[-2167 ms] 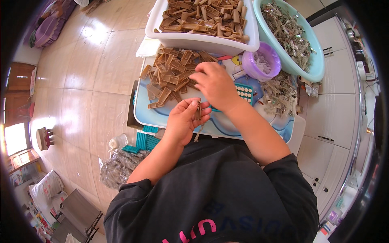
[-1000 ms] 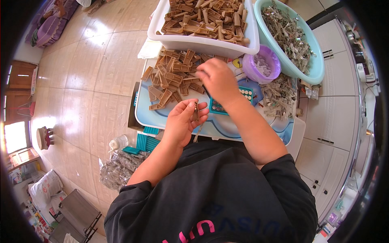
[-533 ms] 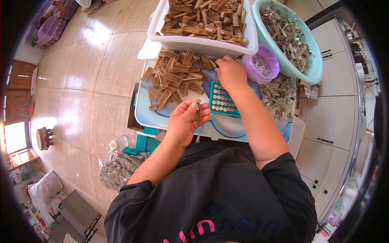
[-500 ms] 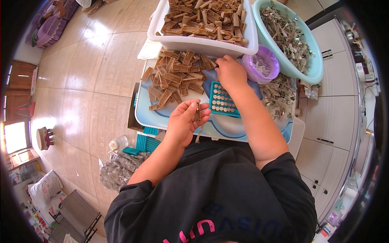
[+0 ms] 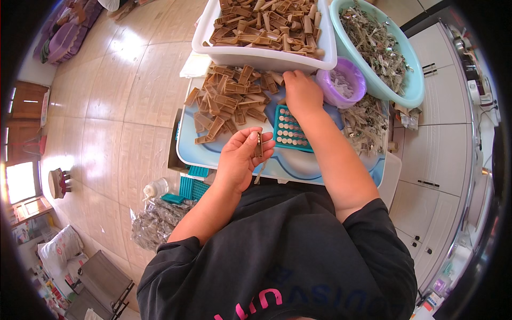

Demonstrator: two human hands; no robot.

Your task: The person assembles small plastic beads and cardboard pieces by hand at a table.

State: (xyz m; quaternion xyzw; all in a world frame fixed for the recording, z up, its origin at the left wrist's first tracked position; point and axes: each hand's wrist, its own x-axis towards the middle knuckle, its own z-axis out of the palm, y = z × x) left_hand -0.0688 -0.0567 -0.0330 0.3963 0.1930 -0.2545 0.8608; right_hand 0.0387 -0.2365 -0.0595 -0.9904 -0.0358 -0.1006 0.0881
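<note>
Your left hand (image 5: 239,154) pinches 1 brown casing (image 5: 259,148) between thumb and fingers; at the casing's 1 o'clock, your right hand (image 5: 304,96) is curled, contents indeterminable. Casing judged light, stiff, slightly slippery: grip its long side walls

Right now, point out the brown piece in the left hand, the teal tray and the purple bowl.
Brown piece (image 5: 259,145), head view: middle of its length.
Teal tray (image 5: 292,148), head view: near rim.
Purple bowl (image 5: 326,89), head view: outer wall, left side.
</note>
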